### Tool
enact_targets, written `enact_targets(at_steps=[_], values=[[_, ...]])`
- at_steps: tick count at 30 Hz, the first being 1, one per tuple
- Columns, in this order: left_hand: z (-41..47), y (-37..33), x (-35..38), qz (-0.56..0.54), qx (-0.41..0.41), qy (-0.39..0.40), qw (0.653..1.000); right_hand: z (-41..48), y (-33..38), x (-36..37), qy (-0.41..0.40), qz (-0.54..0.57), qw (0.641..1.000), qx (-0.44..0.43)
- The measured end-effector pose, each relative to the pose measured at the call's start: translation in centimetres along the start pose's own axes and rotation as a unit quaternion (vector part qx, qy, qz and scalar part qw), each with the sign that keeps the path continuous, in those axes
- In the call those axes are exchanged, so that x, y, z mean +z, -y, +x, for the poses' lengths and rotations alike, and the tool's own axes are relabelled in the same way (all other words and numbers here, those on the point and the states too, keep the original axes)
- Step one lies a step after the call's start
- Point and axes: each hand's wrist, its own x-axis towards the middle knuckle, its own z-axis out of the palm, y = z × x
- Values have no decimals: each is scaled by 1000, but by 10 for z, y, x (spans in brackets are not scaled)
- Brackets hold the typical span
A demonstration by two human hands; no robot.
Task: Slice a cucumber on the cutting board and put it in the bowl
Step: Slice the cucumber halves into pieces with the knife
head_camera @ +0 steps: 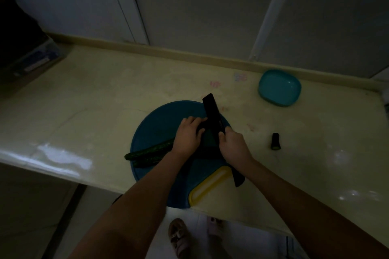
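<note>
Left grip curling over cucumber, holding it down on blue round cutting board; cucumber's left end overhanging board's left edge. Right grip clenching handle of black knife, blade pointing far, lying just right of left fingers. Teal bowl sitting far right on tabletop, well apart from board. Cut cucumber stub lying on tabletop right of board.

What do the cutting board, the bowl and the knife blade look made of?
Cutting board: probably plastic, matte blue with a yellow handle insert. Bowl: probably plastic, smooth even teal, slight sheen. Knife blade: matte black all over, maybe coated steel or ceramic; dim light leaves it open.
</note>
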Motion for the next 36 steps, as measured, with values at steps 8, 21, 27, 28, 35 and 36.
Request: enact_targets(at_steps=[8, 21, 27, 28, 35, 36], values=[[0, 0, 2, -3, -4, -1, 1000, 1, 1, 0, 11, -14, 1000, 5], [2, 3, 4, -12, -16, 4, 1000, 11, 6, 15, 14, -41, 999, -15], [2, 2, 1, -21, -14, 15, 1000, 8, -1, 15, 6, -51, 999, -17], [2, 2, 0, -23, -14, 14, 1000, 7, -3, 15, 7, -51, 999, -15], [1, 0, -2, -35, -28, 11, 999, 2, -5, 9, 8, -16, 1000, 9], [1, 0, -1, -35, -29, 12, 999, 1, -4, 9, 2, -9, 1000, 12]])
